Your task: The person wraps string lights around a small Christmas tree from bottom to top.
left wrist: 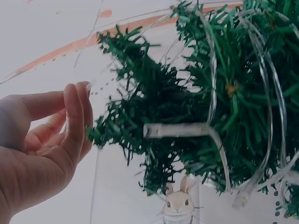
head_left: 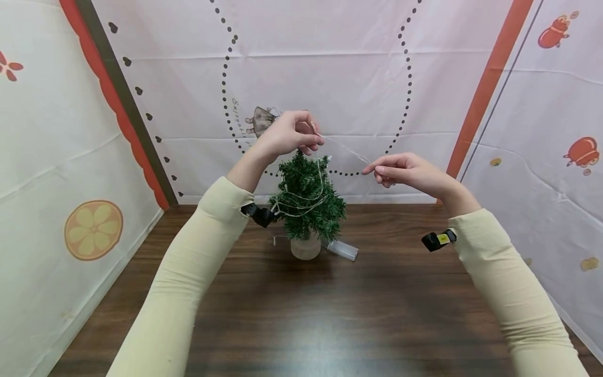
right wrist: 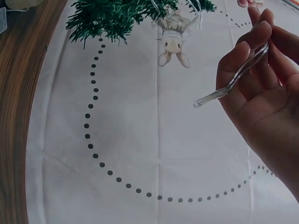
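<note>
A small artificial Christmas tree (head_left: 308, 183) stands upright in a pale round pot (head_left: 305, 249). Thin clear wire of a string light (head_left: 347, 148) loops around its branches, and one clear bulb (left wrist: 175, 130) lies across the greenery in the left wrist view. Just above the treetop, my left hand (head_left: 293, 132) pinches the wire between thumb and fingers. My right hand (head_left: 409, 172), out to the right of the tree, pinches the same string light near its end. A bulb tip (right wrist: 209, 98) sticks out below those fingers. Between the two hands the wire slopes down to the right.
A clear plastic box (head_left: 343, 250) lies on the brown wooden table (head_left: 301, 314) beside the pot. Printed white cloth (head_left: 320, 94) stands as a wall behind and on both sides. Each wrist wears a black camera (head_left: 260, 214).
</note>
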The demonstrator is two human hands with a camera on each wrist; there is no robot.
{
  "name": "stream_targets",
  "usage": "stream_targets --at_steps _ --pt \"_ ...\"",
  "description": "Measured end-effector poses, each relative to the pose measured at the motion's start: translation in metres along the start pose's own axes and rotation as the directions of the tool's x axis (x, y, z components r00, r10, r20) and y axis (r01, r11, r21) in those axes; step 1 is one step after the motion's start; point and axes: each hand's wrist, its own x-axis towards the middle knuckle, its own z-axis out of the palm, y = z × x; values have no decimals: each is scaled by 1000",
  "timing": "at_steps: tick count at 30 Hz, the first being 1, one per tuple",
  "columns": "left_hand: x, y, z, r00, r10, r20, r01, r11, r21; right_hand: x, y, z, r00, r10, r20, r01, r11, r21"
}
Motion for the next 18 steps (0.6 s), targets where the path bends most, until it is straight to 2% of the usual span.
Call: stream_targets --at_steps 6,10,14,18 --pt "0 -1 -7 999 -31 27 33 998 -56 8 -2 4 1000 21 -4 -21 1000 -12" --pt "0 -4 -9 999 -7 50 6 1000 17 11 -1 6 999 33 -9 -33 999 -7" --pt "1 -12 -16 999 31 25 -33 996 88 15 -4 11 1000 28 -5 -28 1000 5" --pt "0 -21 -22 996 83 25 -86 989 121 21 -8 16 1000 15 -2 -15 1000 15"
